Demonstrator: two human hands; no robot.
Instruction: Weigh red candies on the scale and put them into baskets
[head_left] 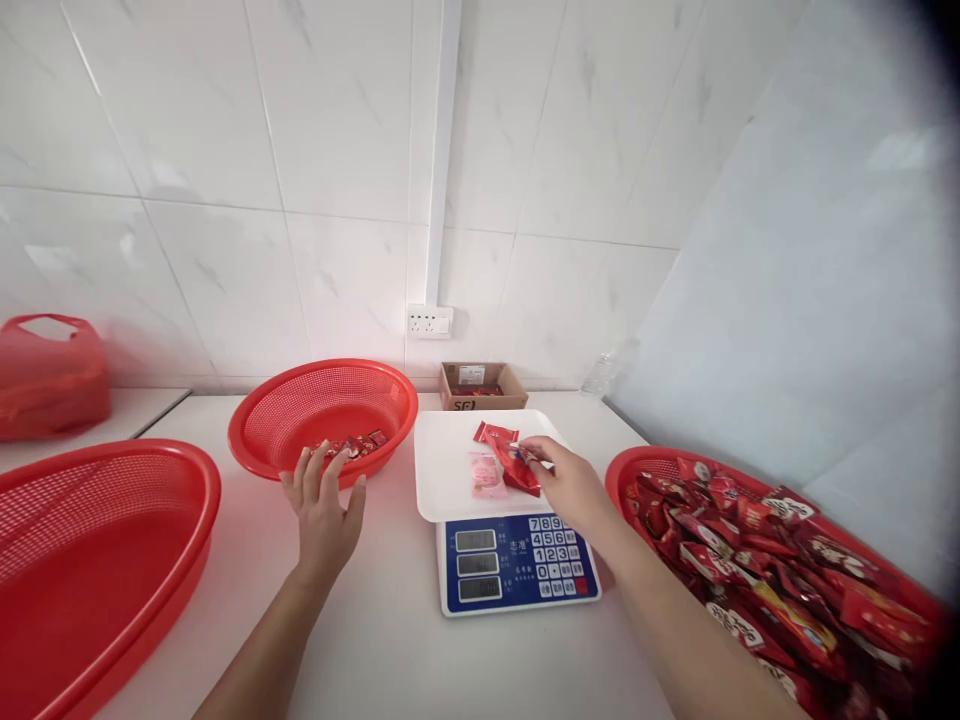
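Note:
My right hand (566, 478) is over the white pan (442, 470) of a weighing scale, its fingers closed on a red candy packet (514, 465). Beside that packet lie a pink packet (486, 475) and another red packet (491, 432), partly covered. Below the pan is the scale's blue keypad panel (517, 565) with three small displays. My left hand (326, 510) hovers with fingers spread and nothing in it, in front of a red mesh basket (259, 410) that has some red packets (352, 445) at its bottom.
At the right, a red basket (637, 462) is heaped with wrapped candies (757, 560). Another red basket (187, 470) stands at the near left. A cardboard box (484, 400) sits behind the scale, below a wall socket (430, 321). A red bag (56, 385) rests far left.

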